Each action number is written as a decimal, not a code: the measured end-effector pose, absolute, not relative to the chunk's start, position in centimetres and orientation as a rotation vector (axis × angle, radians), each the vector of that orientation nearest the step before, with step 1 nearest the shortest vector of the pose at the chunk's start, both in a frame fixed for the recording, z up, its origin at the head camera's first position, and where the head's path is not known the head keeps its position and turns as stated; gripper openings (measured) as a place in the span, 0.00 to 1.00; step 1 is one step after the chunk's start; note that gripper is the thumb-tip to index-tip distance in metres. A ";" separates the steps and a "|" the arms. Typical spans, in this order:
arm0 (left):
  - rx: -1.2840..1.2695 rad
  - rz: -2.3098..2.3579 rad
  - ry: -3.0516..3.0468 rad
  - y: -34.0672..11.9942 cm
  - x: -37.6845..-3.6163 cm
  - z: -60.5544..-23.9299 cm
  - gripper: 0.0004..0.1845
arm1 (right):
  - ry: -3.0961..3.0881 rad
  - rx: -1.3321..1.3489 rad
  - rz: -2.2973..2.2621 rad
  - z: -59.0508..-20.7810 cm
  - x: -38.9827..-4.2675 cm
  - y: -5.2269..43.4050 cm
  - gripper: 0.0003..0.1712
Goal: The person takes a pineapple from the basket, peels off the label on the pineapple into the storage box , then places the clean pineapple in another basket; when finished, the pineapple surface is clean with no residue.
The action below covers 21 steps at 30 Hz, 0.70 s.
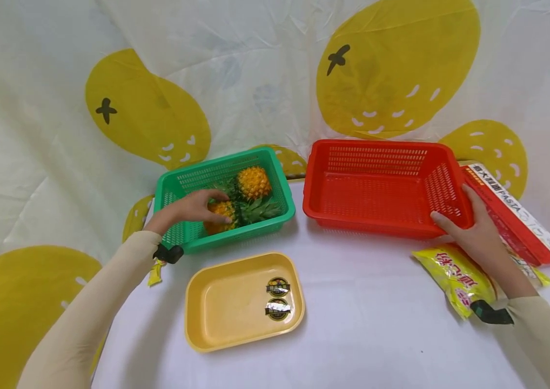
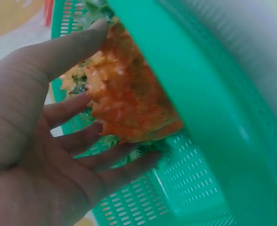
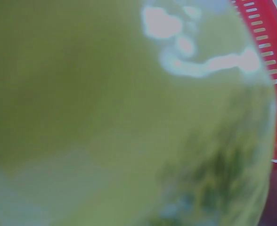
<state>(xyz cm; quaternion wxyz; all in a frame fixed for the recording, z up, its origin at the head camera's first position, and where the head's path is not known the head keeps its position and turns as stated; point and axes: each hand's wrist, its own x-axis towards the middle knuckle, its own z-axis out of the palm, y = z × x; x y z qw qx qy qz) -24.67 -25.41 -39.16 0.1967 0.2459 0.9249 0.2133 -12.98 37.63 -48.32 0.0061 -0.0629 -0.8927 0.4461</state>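
Note:
Two small orange-yellow pineapples lie in a green plastic basket (image 1: 284,186) at left centre. My left hand (image 1: 205,206) reaches over its near left side and grips the nearer pineapple (image 2: 134,99), thumb on one side and fingers on the other. The second pineapple (image 1: 254,183) lies behind it, with green leaves between them. At the right, my right hand (image 1: 476,229) holds the near right corner of a red plastic basket (image 1: 367,189), thumb on the inside and fingers along the outer wall. Nothing lies in the red basket. In the right wrist view a shiny yellow bag (image 3: 105,103) hides most of that hand.
A shallow yellow tray (image 1: 241,302) with two dark round stickers stands in front of the green basket. Below my right forearm lies a yellow packet (image 1: 460,275). A red pasta box (image 1: 518,216) leans beside the red basket. Near my left wrist lies a small yellow wrapper (image 1: 155,273).

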 end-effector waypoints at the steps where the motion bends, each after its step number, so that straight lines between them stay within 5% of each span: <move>1: 0.699 0.598 2.605 -25.3 -24.6 -39.1 0.40 | -2.795 -0.197 1.394 -48.3 -13.0 37.7 0.62; 12: 0.842 0.746 2.949 -23.9 -21.0 -38.2 0.29 | -2.805 -0.167 1.275 -47.2 -12.3 38.3 0.62; 21: 1.017 0.721 3.233 -22.1 -17.8 -37.5 0.40 | -2.679 -0.018 0.963 -43.1 -11.9 37.2 0.59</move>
